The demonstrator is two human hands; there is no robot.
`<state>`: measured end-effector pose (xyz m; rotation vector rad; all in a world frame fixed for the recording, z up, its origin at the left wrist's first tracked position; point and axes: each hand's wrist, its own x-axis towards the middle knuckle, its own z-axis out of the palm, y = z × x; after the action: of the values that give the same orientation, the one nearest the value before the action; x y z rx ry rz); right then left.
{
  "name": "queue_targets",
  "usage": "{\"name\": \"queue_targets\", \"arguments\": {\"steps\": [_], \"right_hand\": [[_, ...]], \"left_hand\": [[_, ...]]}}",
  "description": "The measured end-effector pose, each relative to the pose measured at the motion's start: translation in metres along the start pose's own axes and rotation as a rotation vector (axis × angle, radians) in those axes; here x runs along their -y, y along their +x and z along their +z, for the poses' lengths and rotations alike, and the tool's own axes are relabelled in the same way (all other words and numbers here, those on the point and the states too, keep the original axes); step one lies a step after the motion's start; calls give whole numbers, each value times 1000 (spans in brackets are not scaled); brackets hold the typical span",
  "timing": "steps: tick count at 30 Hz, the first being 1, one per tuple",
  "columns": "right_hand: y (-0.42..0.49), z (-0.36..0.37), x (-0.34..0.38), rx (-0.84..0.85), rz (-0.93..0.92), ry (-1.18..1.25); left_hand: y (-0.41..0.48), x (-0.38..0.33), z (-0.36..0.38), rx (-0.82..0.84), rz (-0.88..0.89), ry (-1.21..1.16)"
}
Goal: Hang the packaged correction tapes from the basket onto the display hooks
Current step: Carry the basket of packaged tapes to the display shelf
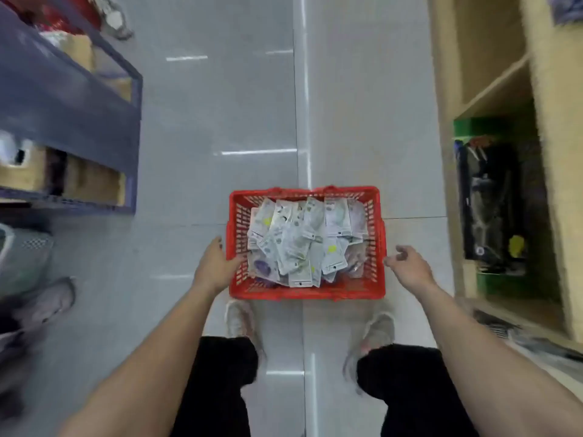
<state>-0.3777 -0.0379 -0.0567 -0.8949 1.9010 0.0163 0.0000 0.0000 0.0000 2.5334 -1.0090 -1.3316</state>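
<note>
Looking straight down, you stand over the basket [307, 293], which sits on the floor [220, 121] just ahead of your shoes [238, 320]. Tapes [296, 244] lie inside it in a loose, overlapping heap that covers most of the bottom.

Your left hand [216, 263] is on the basket's left rim. The thumb hooks over into the basket and the fingers [217, 241] lie along the outside wall, gripping the rim.

Your right hand [410, 266] sits just off the basket's right rim, fingers [400, 250] loosely curled with nothing in them. One tip reaches the rim, but blur hides whether it touches.

Left of the basket, well apart, stands a blue rack [72, 121] with cartons [91, 184]. Right of the basket is a wooden shelf [552, 152]. Its low bay holds a green box [492, 127] and black packs [489, 200].
</note>
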Motion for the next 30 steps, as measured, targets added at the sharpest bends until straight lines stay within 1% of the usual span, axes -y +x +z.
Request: {"name": "queue_targets", "arguments": {"steps": [2,3,6,10,13,17,21,26,30], "right_hand": [[42,25,-20,-40,32,23],[63,38,-30,-34,41,44],[112,74,-55,-35,34,105],[143,105,-65,-131,-39,200],[154,120,-77,-216,-76,225],[148,118,-86,-240,-32,223],[105,96,-77,-253,-22,212],[6,47,-70,-233,33,222],[-78,-13,-40,-226,32,221]], "left_hand": [[48,34,26,-91,-50,-1],[72,50,38,-125,-82,-17],[133,96,74,-149,-179,-114],[183,132,113,-113,-153,-183],[190,134,127,-158,-148,-252],[177,130,127,-144,-166,-321],[143,119,98,-131,-191,-313],[45,90,41,-91,-214,-312],[-39,42,-26,-106,-224,-305]]}}
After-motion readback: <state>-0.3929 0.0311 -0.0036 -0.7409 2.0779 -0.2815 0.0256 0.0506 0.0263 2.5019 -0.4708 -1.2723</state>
